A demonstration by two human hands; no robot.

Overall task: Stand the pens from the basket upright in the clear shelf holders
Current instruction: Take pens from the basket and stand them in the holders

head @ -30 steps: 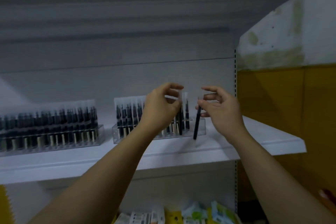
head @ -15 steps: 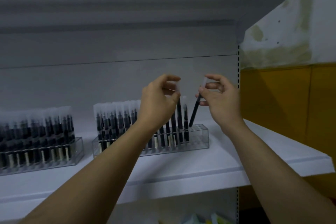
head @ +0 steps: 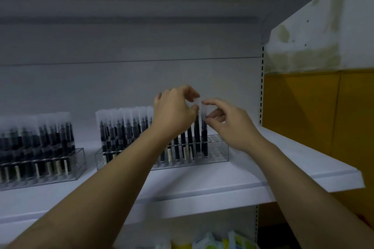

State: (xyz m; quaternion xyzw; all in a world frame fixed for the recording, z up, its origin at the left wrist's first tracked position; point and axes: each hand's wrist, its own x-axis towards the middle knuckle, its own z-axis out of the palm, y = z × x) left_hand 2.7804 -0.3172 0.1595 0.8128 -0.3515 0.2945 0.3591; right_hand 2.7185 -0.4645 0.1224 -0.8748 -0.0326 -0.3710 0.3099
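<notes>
While both hands are working at the right end of the filled rows, the seating step is playing out. The right hand (head: 228, 125) is pinching the frosted cap of the end pen (head: 204, 139) between thumb and forefinger, with its other fingers fanning loose. The left hand (head: 174, 113) is curling its grip round the cap of the neighbouring pen (head: 196, 135), just beside it. Both pens are standing close to upright, their lower ends sitting down inside the clear holder (head: 219, 154) on the white shelf (head: 293, 159). Whether they are bottoming out in their sockets is hard to call through the blurred plastic. I'm judging that the next move is asking for a clean release straight upward, so the slim barrels aren't tipping, and then a reach for more pens; the basket isn't showing. The holder is looking like a hard, transparent box with a grid of small round sockets, a patch of them lying empty at its right end. The pens are showing dark, smooth barrels under translucent caps. A second holder (head: 79, 159) is sitting packed further left.
</notes>
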